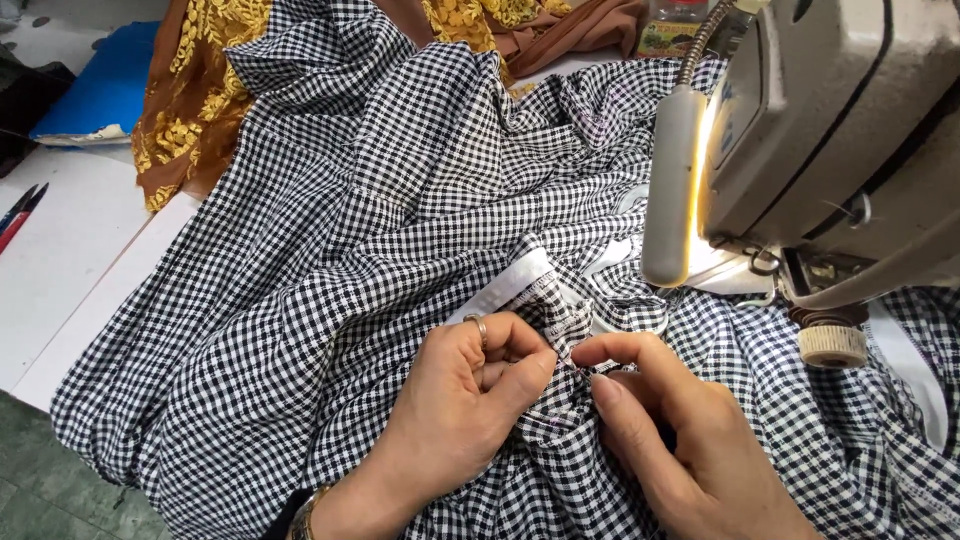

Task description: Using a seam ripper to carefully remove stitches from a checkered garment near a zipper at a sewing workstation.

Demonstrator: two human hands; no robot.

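Fingers (pixel 535 365) of the left hand (pixel 455 400) and of the right hand (pixel 680 440) are pinched together on a seam of the checked cloth (pixel 330 270) at lower centre, just below its white band (pixel 515 283). That cloth spreads over most of the bench (pixel 60 260), under the sewing machine (pixel 850 140) at upper right. Pulled too hard, the seam could tear, or loose folds near the lamp (pixel 672 190) might snag.
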